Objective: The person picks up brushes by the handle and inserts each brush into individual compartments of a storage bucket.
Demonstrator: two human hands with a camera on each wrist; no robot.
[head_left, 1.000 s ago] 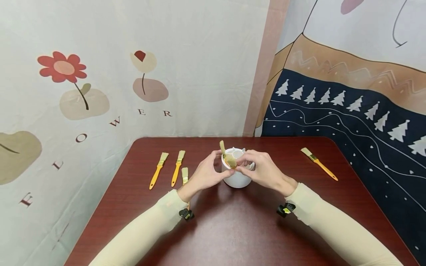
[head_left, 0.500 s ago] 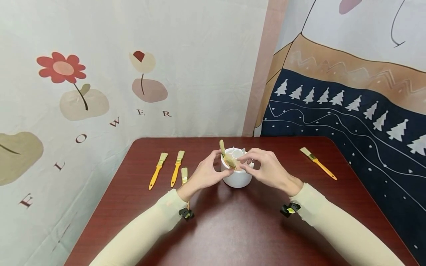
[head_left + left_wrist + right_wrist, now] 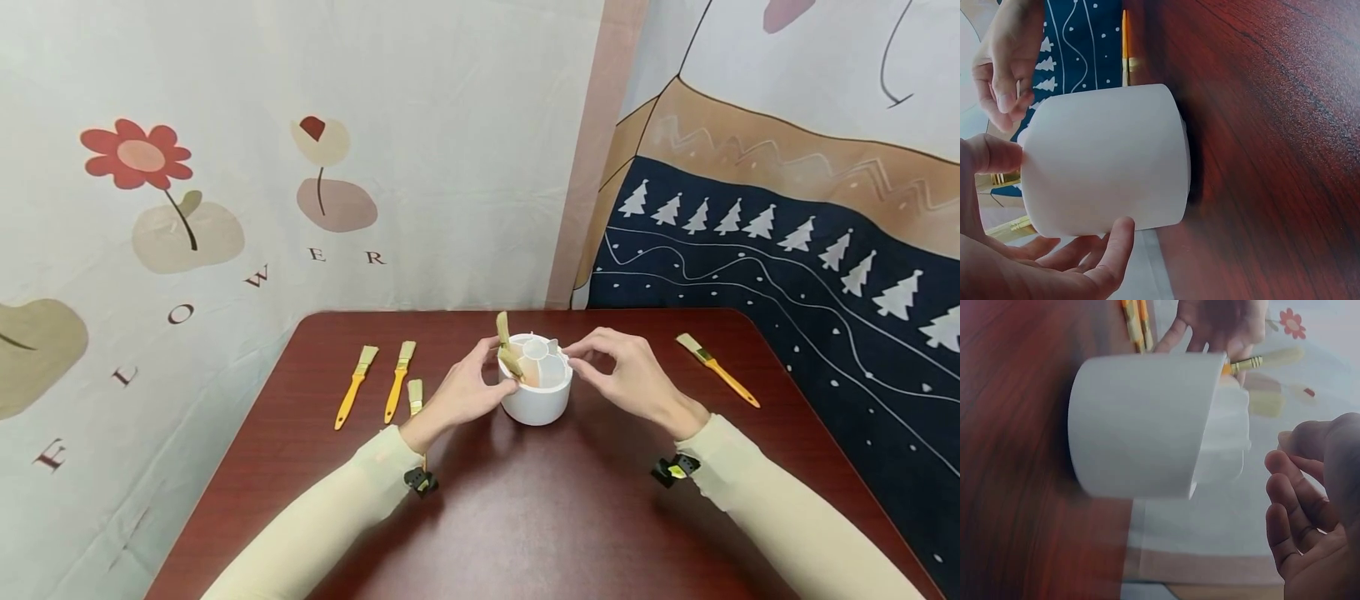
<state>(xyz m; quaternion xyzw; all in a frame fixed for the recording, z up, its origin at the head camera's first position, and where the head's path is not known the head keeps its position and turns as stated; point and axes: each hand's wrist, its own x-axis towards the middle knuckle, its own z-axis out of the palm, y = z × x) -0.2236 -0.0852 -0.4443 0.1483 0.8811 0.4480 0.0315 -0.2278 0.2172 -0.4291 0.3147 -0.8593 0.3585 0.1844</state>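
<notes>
A white round pot (image 3: 536, 407) with dividers and a round middle section stands on the table. Two paintbrushes are in its left side, bristles up: one brush (image 3: 502, 329) is nearly upright, the other brush (image 3: 511, 364) leans. My left hand (image 3: 467, 392) holds the pot's left side, thumb near the rim and fingers along the wall, as the left wrist view also shows. My right hand (image 3: 630, 372) hovers beside the right rim, fingers loosely bent. In the right wrist view a gap separates the right fingertips (image 3: 1279, 481) from the pot, with nothing seen between them.
Left of the pot lie two yellow-handled paintbrushes (image 3: 356, 387) (image 3: 400, 382). A third brush (image 3: 416, 394) is partly hidden under my left wrist. Another paintbrush (image 3: 717, 370) lies at the far right of the dark red table (image 3: 525, 517). Printed cloths hang behind it.
My right hand has let go of the leaning paintbrush and drawn back to the right, past the rim. That brush now leans left in the pot. My left hand keeps its hold.
</notes>
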